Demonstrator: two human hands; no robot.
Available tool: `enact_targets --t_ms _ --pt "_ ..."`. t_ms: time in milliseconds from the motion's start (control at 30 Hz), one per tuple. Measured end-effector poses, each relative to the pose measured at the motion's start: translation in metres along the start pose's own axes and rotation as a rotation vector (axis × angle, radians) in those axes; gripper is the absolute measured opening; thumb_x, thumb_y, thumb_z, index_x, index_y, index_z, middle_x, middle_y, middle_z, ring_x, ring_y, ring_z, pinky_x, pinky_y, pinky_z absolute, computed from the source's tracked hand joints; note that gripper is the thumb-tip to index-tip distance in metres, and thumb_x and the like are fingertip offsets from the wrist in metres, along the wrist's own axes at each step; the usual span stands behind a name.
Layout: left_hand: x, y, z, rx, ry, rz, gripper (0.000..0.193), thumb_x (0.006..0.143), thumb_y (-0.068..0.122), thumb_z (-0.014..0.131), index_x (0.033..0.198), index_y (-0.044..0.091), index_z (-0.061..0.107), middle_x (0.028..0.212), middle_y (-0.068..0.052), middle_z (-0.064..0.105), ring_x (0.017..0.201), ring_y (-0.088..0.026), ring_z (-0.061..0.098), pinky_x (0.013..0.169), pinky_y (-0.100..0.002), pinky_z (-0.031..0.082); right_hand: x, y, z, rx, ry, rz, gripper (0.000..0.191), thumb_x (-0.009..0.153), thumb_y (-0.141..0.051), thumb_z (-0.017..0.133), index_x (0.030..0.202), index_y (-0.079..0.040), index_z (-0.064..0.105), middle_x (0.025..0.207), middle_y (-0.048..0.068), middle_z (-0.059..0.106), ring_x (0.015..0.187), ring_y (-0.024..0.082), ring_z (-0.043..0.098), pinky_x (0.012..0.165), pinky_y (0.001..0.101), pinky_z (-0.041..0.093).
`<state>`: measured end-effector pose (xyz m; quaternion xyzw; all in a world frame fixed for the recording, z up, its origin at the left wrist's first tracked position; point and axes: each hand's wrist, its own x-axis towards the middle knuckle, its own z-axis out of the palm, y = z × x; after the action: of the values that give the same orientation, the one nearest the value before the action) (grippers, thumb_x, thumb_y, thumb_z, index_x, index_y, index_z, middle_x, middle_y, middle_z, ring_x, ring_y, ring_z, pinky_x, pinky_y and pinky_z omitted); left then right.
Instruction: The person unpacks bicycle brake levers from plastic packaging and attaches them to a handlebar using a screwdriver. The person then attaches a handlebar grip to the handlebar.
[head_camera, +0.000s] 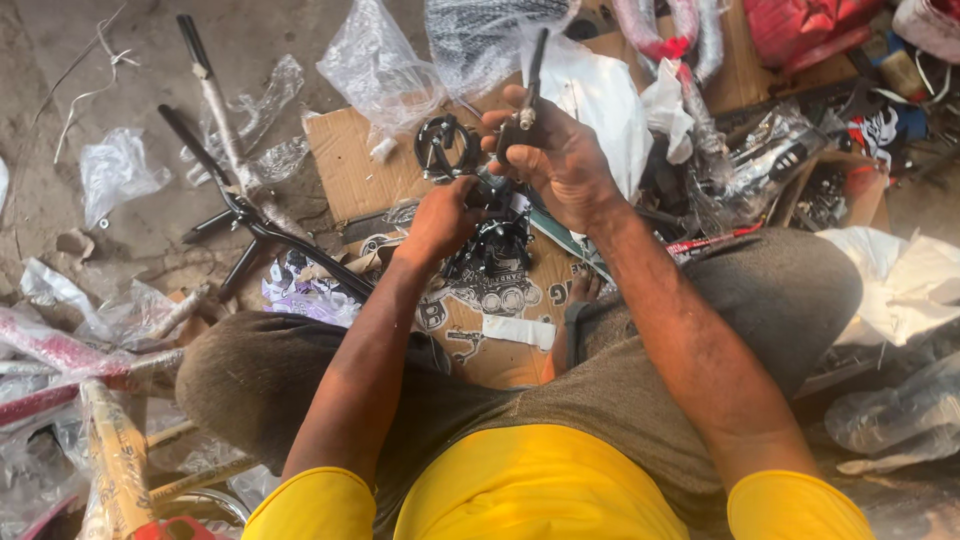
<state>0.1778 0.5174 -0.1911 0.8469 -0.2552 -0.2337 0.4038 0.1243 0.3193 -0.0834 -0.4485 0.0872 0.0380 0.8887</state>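
A: Quick check. Your right hand (560, 160) is closed round a slim black tool (532, 85), shaft pointing up and away from you. Your left hand (440, 220) is curled on the black brake assembly (490, 235), held just above the cardboard sheet (350, 165) between your knees. Both grips look firm.

B: What can go wrong w/ that?

A: First, slip. If the tool pops off the fitting while you push, I'd expect it to run straight into your left fingers, since they sit right beside the tip. Can't tell how well the tip is seated; your hands hide it.

B: And the part itself?

A: It's up in the air, not braced. Twist hard and it prob. rotates in your left hand instead of the fastener turning. The loose black ring piece (445, 148) hangs just beyond your left hand, near the tool, so it could catch.

B: Anything else?

A: Small bits. Drop a screw and it's likely gone into the plastic wrap (375, 65) and clutter around the cardboard. Also the black stand (240, 205) lies near your left knee, so a jerk back could knock it.
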Motion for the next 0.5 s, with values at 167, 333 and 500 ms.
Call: enact_targets --t_ms 167,333,500 --pt "0.0 -0.004 0.001 0.04 -0.046 -0.084 0.033 0.084 0.017 0.076 0.115 0.007 0.068 0.1 -0.018 0.076 0.098 -0.037 0.072 0.084 -0.047 0.054 0.0 -0.003 0.005 0.007 -0.019 0.036 0.069 0.092 -0.002 0.072 0.153 -0.004 0.041 0.136 0.016 0.063 0.125 0.026 0.066 0.107 0.0429 0.06" --pt "-0.002 -0.004 0.002 0.127 -0.106 -0.047 0.032 0.084 0.014 0.073 0.114 0.006 0.068 0.103 -0.021 0.073 0.099 -0.042 0.068 0.084 -0.05 0.052 0.005 0.005 0.003 -0.145 0.021 0.002 0.057 0.089 -0.003 0.079 0.141 -0.002 0.055 0.128 0.011 0.069 0.117 0.02 0.068 0.104 0.0387 0.059" --pt "0.004 0.008 -0.006 -0.104 0.046 -0.097 0.032 0.093 0.019 0.068 0.123 0.006 0.067 0.111 -0.019 0.074 0.105 -0.033 0.072 0.09 -0.043 0.055 0.009 0.02 -0.003 -0.531 0.143 -0.204 0.048 0.084 0.0 0.086 0.127 -0.003 0.066 0.112 0.005 0.074 0.103 0.012 0.069 0.095 0.0299 0.059"
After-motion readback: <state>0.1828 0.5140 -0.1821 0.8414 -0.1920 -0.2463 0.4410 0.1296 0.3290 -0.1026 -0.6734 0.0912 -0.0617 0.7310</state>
